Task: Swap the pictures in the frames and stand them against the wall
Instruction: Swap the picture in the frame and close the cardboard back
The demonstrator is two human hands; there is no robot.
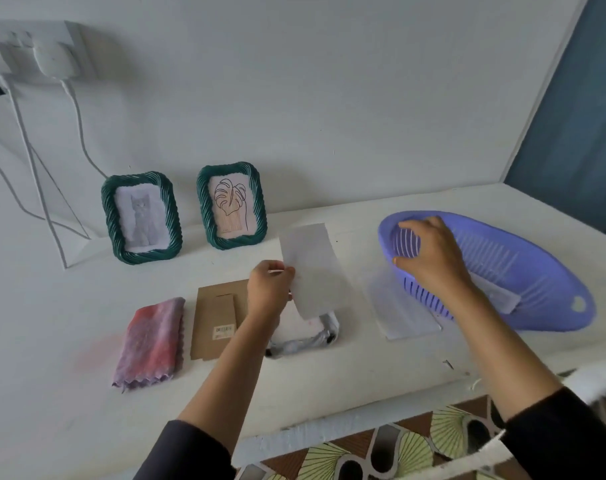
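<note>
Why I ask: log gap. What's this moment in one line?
left hand pinches white sheet | right hand on purple basket rim, grip unclear | cat frame, leaf frame against wall
</note>
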